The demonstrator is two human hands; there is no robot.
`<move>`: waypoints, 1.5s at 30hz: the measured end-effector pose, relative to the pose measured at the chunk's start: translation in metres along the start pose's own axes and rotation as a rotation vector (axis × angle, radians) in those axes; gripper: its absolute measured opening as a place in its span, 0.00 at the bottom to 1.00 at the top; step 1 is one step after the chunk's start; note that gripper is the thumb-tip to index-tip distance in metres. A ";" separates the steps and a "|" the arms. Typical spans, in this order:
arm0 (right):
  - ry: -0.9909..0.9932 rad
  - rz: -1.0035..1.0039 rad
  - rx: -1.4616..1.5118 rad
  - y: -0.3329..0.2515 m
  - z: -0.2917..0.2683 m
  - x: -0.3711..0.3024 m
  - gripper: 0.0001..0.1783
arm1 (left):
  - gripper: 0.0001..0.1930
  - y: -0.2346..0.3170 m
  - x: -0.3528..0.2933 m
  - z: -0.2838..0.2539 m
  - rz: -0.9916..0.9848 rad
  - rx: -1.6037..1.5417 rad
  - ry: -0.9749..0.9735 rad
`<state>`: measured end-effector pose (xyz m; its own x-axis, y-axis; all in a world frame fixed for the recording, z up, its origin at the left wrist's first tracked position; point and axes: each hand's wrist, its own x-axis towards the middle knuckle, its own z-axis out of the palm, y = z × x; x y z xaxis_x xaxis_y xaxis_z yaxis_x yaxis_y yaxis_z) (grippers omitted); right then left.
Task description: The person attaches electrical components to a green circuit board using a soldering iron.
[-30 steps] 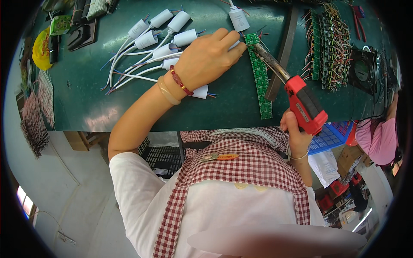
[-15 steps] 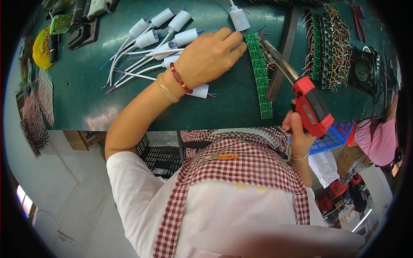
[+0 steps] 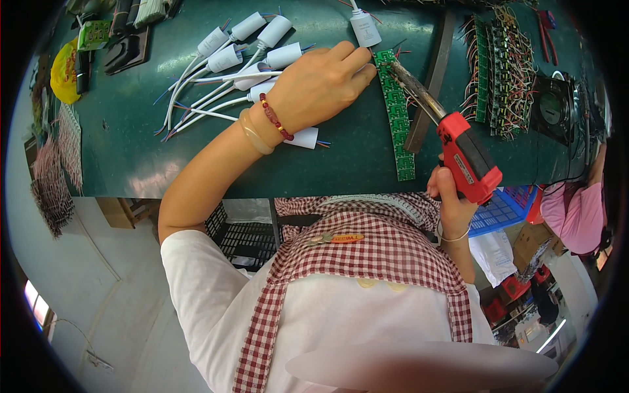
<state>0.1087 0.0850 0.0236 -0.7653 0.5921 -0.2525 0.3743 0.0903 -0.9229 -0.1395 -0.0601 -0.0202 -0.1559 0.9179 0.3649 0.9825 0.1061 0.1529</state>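
Note:
My left hand [image 3: 321, 85] is closed beside the upper end of a long green circuit board strip [image 3: 398, 124], its fingertips pinched together. What they hold is hidden. A white cylindrical housing [image 3: 365, 29] with thin wires lies just beyond these fingertips. My right hand [image 3: 454, 200] grips a red and black soldering gun [image 3: 468, 154], its metal barrel pointing up and left. The tip is at the strip's upper part; I cannot tell whether it touches. Several more white housings [image 3: 275, 31] with white cables lie to the left, some partly behind my left hand.
A dark metal bar [image 3: 429, 92] lies right of the strip. Farther right are wired circuit board strips [image 3: 504, 78] and a black round-faced device [image 3: 553, 105]. A yellow bag [image 3: 63, 72] sits at the far left. A blue crate [image 3: 504, 213] stands below the table edge.
The soldering gun in my right hand has shifted slightly left, bringing its tip closer over the strip's upper part. My left hand has barely moved.

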 end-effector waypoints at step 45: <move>0.087 0.008 0.141 -0.005 -0.004 -0.001 0.13 | 0.11 0.027 0.013 -0.026 -0.269 0.314 -0.163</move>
<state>0.1101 0.0873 0.0294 -0.7117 0.6603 -0.2396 0.2985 -0.0245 -0.9541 -0.1172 -0.0555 0.0128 -0.4172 0.8871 0.1972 0.8962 0.4376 -0.0725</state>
